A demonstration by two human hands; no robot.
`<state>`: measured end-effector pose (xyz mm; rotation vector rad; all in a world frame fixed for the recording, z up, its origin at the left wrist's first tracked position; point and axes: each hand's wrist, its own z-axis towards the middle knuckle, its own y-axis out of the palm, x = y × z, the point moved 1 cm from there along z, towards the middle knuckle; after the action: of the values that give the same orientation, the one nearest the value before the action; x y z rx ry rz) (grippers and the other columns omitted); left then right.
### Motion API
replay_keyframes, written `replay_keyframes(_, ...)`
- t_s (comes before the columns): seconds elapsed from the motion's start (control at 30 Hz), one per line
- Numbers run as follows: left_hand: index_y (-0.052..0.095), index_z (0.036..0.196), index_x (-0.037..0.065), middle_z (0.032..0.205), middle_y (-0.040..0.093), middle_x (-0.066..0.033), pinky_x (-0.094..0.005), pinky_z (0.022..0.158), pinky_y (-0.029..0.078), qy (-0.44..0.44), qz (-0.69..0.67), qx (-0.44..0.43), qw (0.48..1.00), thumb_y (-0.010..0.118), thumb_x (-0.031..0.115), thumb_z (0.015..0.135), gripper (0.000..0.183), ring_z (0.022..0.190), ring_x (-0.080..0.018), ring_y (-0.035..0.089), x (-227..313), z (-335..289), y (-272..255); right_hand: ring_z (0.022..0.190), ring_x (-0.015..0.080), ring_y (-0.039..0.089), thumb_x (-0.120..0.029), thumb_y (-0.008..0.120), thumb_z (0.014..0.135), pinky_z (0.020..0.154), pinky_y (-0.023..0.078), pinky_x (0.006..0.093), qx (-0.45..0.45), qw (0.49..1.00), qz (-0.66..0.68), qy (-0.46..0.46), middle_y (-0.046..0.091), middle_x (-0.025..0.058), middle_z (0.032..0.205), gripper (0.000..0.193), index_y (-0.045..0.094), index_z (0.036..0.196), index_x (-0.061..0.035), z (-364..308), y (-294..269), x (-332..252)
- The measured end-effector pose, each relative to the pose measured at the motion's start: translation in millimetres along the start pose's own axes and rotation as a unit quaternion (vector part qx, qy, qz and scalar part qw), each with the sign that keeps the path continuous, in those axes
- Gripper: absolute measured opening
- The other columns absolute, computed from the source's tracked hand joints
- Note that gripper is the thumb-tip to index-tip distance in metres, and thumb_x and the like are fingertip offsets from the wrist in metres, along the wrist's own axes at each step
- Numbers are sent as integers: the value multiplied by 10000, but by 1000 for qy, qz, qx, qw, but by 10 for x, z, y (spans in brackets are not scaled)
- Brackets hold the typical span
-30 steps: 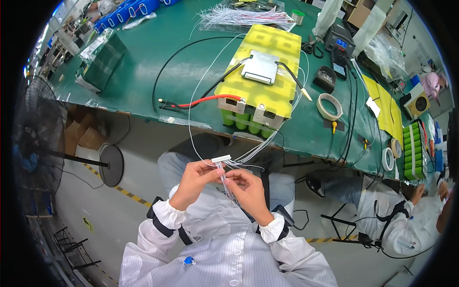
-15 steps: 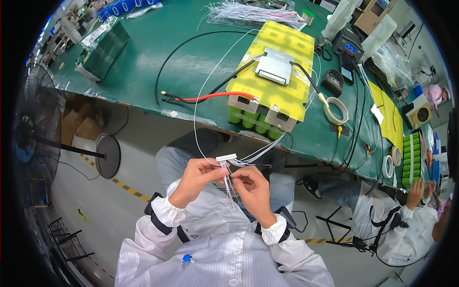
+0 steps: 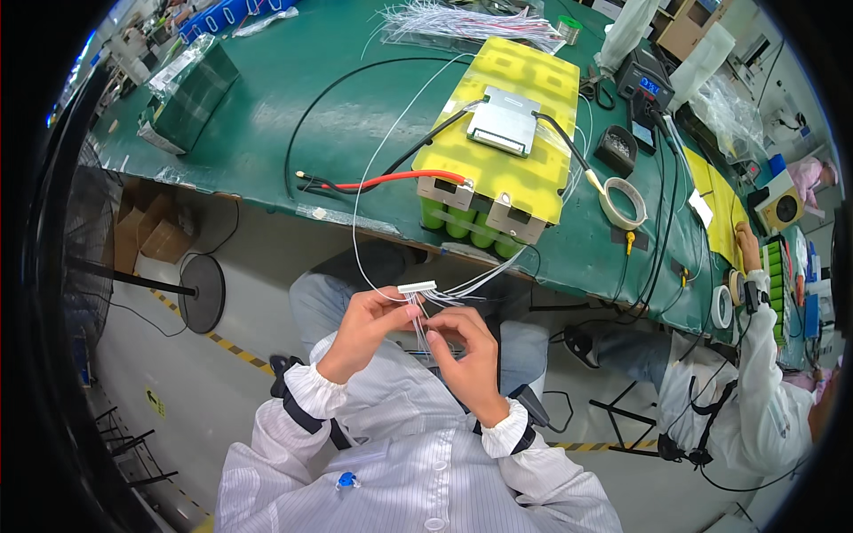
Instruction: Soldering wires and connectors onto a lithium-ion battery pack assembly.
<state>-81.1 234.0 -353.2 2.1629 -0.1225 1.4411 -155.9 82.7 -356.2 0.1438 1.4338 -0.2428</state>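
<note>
The big battery pack (image 3: pixel 511 178) sits on the green table (image 3: pixel 267 151). Its top is flat, shiny and yellow, and round green cells (image 3: pixel 458 222) show under its near edge. A flat silver metal circuit box (image 3: pixel 504 124) lies on top of the pack.

A long, thin white plastic plug (image 3: pixel 417 287) is in front of the battery pack, lower than the table edge and a little to the left. The left hand (image 3: pixel 369 327) pinches thin white wires (image 3: pixel 419 330) just under this plug, between thumb and finger. The right hand (image 3: pixel 464 351) is beside them, fingers bent and thumb close to the fingertips, near the loose wire ends. I cannot tell if it grips one. More bendy white wires (image 3: pixel 484 279) run from the plug up to the near side of the pack.

A smooth red cable (image 3: pixel 400 179) and a black cable (image 3: pixel 435 133) poke out to the left of the pack. Right of the pack are a round ring of pale tape (image 3: pixel 624 202) and a small dark cup (image 3: pixel 616 149). Behind the pack is a messy heap of thin white wires (image 3: pixel 475 27). Far left of the pack stands a green box (image 3: pixel 189 98) with shiny wrap.
</note>
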Motion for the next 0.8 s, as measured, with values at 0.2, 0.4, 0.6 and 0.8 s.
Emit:
replay_keyframes(0.2, 670, 976, -58, 945, 662, -72, -260, 729, 521, 61, 82, -17, 995, 650, 7, 860, 135, 835, -118, 620, -36, 75, 3, 622, 163, 584, -9, 720, 735, 531, 456, 278, 37, 979, -153, -133, 583, 64, 744, 263, 670, 991, -35, 150, 120, -317)
replay_keyframes(0.4, 675, 940, -74, 901, 622, -53, -254, 711, 509, 122, 168, -40, 977, 619, -40, 851, 110, 825, -119, 617, 50, 28, 75, 514, 196, 577, -80, 733, 749, 474, 442, 294, 59, 962, -204, -173, 593, 38, 646, 182, 699, 928, -66, 366, 209, -431)
replay_keyframes(0.6, 670, 971, -74, 953, 647, -72, -253, 729, 517, 100, 138, -68, 983, 615, -31, 864, 128, 857, -127, 628, 27, 38, 73, 507, 169, 577, -38, 735, 740, 470, 432, 271, 25, 960, -230, -161, 615, 80, 637, 134, 711, 872, -33, 404, 63, -472)
replay_keyframes(0.8, 668, 1015, -67, 925, 672, -93, -285, 753, 548, 39, 52, -74, 995, 653, 35, 873, 176, 835, -140, 647, 185, 103, 108, 527, 60, 598, -17, 631, 854, 487, 472, 232, -68, 998, -17, -2, 685, 55, 705, 67, 630, 914, 15, 327, -191, -373)
